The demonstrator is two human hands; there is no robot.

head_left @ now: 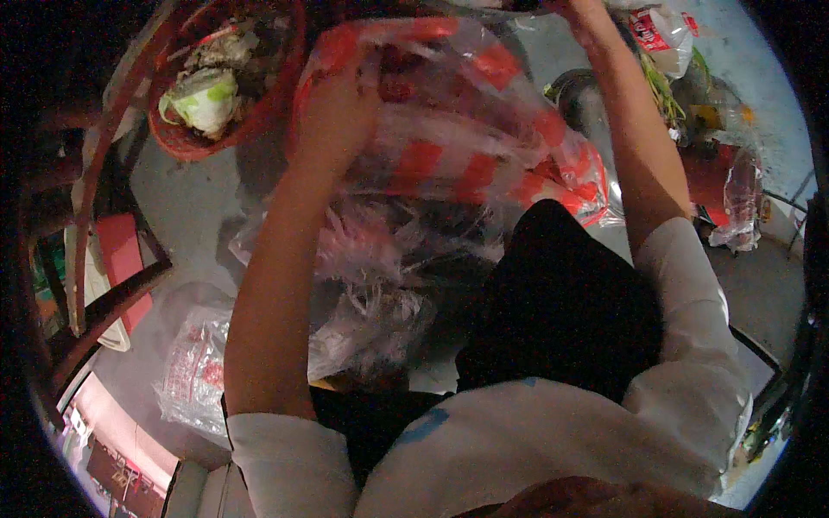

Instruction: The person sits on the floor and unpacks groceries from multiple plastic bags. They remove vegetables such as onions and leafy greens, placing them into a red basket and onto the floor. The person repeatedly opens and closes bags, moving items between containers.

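A large clear plastic bag with red blocks (447, 155) spreads over the floor before my knees. My left hand (343, 97) is at the bag's far left part, blurred and dim; its fingers are hard to make out, so its grip is unclear. Beyond the bag, my right arm reaches to the top edge, where only a little of my right hand (568, 8) shows. The fingers of that hand are cut off or dark. Crumpled clear plastic (369, 317) lies nearer to me, between my left forearm and my dark-clothed leg (563, 304).
A red plastic basket (188, 150) at upper left holds a pale green vegetable head (206, 103) and scraps. On the right are a plastic jug with a red label (667, 39), green stalks (662, 94) and a clear bottle (715, 116). A printed clear bag (194, 369) lies at lower left.
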